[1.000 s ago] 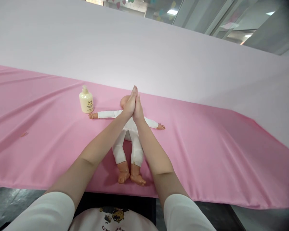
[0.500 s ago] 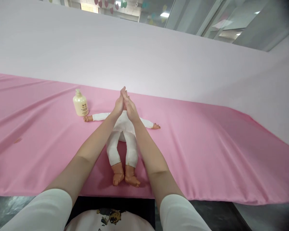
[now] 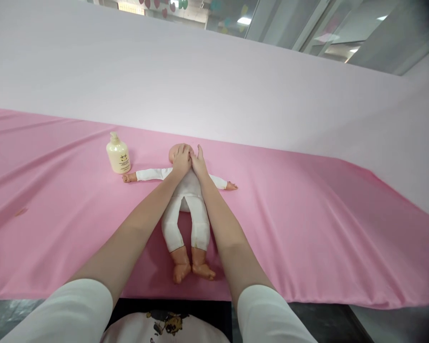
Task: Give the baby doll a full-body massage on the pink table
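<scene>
A baby doll (image 3: 199, 221) in a white suit lies on its back, its arms stretched out to both sides and its bare feet toward me. My left hand (image 3: 182, 162) rests over the doll's face, fingers extended and laid on it. Beside it, at the doll's other cheek, is my right hand (image 3: 199, 164), one digit pointing up apart from the others. Both hands hold nothing, and they partly hide the face and neck. A cream-coloured pump bottle (image 3: 118, 155) stands near the doll's hand on the left.
Pink cloth (image 3: 289, 228) with soft folds covers the table. Behind it rises a pale wall or panel (image 3: 200, 81), with glass panes (image 3: 279, 21) above. A small brownish mark (image 3: 20, 212) shows on the cloth at left.
My palms were pressed together above the doll's head; now they are parted and lowered onto its face. The top of the head has come into view. The doll's legs appear shifted slightly right.
</scene>
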The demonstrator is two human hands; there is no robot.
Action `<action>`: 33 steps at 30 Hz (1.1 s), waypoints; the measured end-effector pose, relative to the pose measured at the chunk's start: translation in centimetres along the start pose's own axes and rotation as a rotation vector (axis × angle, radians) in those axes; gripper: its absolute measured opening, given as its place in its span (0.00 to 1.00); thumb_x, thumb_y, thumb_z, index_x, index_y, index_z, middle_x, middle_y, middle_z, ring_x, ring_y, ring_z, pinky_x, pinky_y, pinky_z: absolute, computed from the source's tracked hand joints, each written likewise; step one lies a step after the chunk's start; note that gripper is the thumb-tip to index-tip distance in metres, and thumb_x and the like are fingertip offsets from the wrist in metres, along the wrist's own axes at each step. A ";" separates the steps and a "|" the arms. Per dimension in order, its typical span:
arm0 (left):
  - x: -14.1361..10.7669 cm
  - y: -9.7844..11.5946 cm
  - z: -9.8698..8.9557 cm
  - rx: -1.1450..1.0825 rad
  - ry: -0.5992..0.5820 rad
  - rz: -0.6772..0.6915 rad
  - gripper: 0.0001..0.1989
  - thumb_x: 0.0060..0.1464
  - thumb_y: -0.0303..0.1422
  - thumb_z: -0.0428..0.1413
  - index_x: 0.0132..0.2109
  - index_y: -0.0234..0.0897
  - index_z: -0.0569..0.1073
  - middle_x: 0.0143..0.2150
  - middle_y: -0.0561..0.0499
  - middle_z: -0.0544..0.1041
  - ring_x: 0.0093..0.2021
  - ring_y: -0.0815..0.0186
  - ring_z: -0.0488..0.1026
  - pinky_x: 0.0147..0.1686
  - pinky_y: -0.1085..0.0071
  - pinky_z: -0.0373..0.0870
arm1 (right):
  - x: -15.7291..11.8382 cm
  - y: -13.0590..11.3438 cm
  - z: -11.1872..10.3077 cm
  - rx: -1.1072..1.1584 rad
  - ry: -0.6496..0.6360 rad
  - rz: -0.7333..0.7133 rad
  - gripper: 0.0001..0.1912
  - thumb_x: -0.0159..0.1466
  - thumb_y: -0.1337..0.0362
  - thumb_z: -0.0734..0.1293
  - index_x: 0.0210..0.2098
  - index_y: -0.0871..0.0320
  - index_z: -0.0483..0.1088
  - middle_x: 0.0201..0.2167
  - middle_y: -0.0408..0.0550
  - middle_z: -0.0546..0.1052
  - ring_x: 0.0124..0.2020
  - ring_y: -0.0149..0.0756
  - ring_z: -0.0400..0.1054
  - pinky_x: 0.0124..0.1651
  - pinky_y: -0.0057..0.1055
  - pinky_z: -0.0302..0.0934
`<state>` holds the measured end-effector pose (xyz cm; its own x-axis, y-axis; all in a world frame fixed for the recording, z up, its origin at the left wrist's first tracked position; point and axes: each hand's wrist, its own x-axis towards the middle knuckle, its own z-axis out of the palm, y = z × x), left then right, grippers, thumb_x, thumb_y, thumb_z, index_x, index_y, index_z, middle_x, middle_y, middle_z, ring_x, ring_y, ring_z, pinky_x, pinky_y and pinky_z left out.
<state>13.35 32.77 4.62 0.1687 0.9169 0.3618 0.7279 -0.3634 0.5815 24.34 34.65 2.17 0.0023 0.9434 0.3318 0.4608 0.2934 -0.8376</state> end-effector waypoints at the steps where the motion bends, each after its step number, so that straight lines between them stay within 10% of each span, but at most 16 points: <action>1: -0.1 -0.5 -0.2 -0.003 0.017 -0.009 0.29 0.68 0.35 0.45 0.72 0.34 0.62 0.77 0.39 0.55 0.77 0.50 0.50 0.75 0.51 0.45 | 0.4 0.2 0.2 0.030 0.008 0.055 0.41 0.72 0.40 0.52 0.76 0.55 0.45 0.72 0.57 0.61 0.72 0.40 0.58 0.75 0.48 0.50; 9: 0.3 -5.2 -0.2 -0.209 0.116 -0.043 0.28 0.70 0.33 0.38 0.72 0.36 0.63 0.76 0.43 0.58 0.76 0.61 0.54 0.75 0.62 0.48 | -0.3 0.4 1.9 -0.124 0.029 0.216 0.41 0.71 0.39 0.56 0.72 0.61 0.55 0.71 0.62 0.64 0.71 0.53 0.60 0.75 0.53 0.49; 15: 1.9 -7.9 2.0 -0.462 0.250 0.107 0.29 0.71 0.48 0.39 0.65 0.38 0.72 0.69 0.39 0.69 0.73 0.56 0.61 0.75 0.56 0.53 | -0.3 0.6 2.5 -0.231 0.112 0.087 0.35 0.73 0.48 0.56 0.73 0.58 0.56 0.64 0.64 0.70 0.68 0.57 0.61 0.73 0.65 0.45; 20: 2.7 -9.3 3.2 -0.417 0.293 0.212 0.35 0.66 0.58 0.46 0.64 0.38 0.73 0.67 0.36 0.71 0.70 0.50 0.65 0.72 0.50 0.57 | 0.8 1.9 2.0 -0.165 0.065 -0.135 0.34 0.72 0.44 0.53 0.70 0.52 0.64 0.76 0.50 0.55 0.78 0.45 0.44 0.80 0.49 0.36; 33: 3.4 -10.3 3.2 -0.453 0.256 0.213 0.28 0.64 0.49 0.54 0.64 0.40 0.73 0.66 0.40 0.71 0.68 0.52 0.67 0.72 0.52 0.55 | 1.2 4.9 2.1 0.249 0.023 0.036 0.50 0.66 0.35 0.59 0.77 0.56 0.45 0.78 0.45 0.49 0.79 0.40 0.40 0.80 0.43 0.35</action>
<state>8.57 40.10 -2.46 0.0732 0.7665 0.6380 0.3273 -0.6228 0.7106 24.76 37.54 -2.42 0.0360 0.9510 0.3070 0.2273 0.2914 -0.9292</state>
